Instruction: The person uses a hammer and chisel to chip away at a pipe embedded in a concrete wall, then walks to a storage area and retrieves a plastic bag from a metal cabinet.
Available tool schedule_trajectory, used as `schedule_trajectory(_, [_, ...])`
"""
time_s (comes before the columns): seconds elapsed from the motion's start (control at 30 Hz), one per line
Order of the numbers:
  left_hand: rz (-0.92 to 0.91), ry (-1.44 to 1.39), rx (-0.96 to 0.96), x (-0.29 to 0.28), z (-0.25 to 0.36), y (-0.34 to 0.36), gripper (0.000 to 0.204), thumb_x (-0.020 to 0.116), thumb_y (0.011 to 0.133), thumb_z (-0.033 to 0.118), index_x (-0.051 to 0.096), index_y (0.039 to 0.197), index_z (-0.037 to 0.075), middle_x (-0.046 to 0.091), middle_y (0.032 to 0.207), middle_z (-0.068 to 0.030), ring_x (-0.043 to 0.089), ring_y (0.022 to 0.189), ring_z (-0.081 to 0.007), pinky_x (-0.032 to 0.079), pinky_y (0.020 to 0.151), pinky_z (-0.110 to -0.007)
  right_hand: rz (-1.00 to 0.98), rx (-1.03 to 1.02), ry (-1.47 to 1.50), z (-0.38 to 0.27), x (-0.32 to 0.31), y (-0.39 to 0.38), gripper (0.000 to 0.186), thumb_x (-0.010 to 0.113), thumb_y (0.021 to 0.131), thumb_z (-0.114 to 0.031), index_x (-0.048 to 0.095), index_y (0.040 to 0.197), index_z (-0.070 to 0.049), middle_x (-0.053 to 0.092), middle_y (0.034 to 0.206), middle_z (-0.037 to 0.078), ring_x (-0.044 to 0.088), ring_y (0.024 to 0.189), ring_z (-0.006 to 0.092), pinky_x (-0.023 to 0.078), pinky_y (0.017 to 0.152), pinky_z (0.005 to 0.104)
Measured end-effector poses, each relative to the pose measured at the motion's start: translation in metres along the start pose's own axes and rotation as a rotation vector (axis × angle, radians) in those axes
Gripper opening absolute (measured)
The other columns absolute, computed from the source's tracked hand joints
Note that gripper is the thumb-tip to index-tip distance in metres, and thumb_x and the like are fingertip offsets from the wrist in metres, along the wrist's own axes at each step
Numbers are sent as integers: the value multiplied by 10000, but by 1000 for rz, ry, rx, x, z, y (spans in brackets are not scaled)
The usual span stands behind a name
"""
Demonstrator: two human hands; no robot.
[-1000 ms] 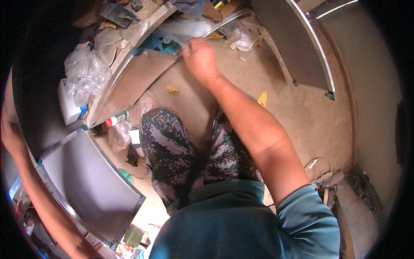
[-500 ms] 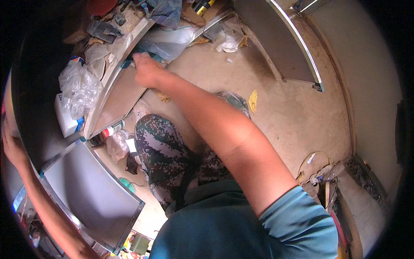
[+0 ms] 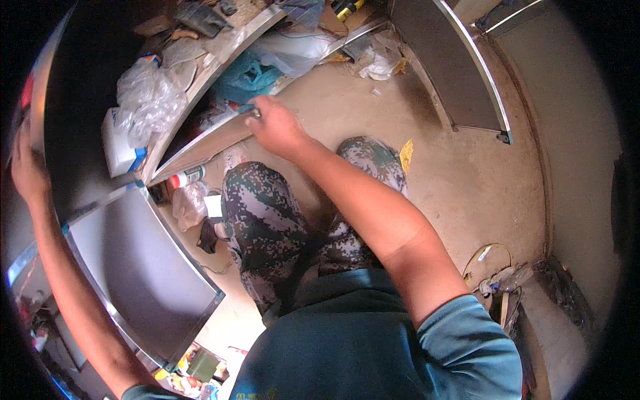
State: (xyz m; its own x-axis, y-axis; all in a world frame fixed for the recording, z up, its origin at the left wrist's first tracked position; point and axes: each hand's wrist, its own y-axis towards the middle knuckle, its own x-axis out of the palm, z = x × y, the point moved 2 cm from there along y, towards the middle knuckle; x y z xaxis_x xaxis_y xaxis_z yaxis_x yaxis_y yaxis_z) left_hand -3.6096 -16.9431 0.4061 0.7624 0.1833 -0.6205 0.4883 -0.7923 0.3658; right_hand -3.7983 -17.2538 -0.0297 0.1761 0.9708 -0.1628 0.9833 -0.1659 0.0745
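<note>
The right hand (image 3: 275, 127) is closed on the upper corner of a low cabinet door (image 3: 217, 139), fingers and thumb pinching its metal-trimmed edge. The door stands ajar. A blue-green plastic bag (image 3: 250, 77) and other bundled stuff show in the opening behind it. At the far left, my left hand (image 3: 30, 163) lies against the bright edge of a tall dark panel (image 3: 80, 113). Its fingers look stretched upward along that edge, dim near the picture's rim. I see nothing held in it.
Clear plastic bags (image 3: 150, 93) and a white box (image 3: 119, 143) sit on the cluttered cabinet top. Another grey door (image 3: 143, 267) hangs open at lower left; a further dark door (image 3: 460, 73) stands at upper right. A red-and-white can (image 3: 187, 177) lies by my knee.
My right hand has drawn the cabinet door outward, toward the right, and the blue-green bag inside now shows more. The whole view has shifted a little right; my left hand has slid up along the panel edge.
</note>
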Motion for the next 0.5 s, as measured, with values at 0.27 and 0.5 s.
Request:
schedule_trajectory(0.27, [48, 40, -123, -2, 28, 17, 512, 577, 953, -4, 596, 1426, 191, 629, 1430, -105, 617, 1288, -322, 494, 1089, -380, -64, 79, -122, -6, 3, -63, 377, 660, 940, -178, 594, 1280, -29, 632, 1188, 264, 610, 1118, 453, 497, 970, 493])
schedule_trajectory(0.5, [49, -113, -190, 2, 26, 16, 483, 585, 975, 50, 597, 1426, 223, 610, 1458, -80, 582, 1333, -296, 476, 1106, -373, -153, 43, -140, -2, 1, -91, 319, 645, 935, -147, 582, 1230, -41, 600, 1200, 248, 615, 1095, 480, 511, 939, 535])
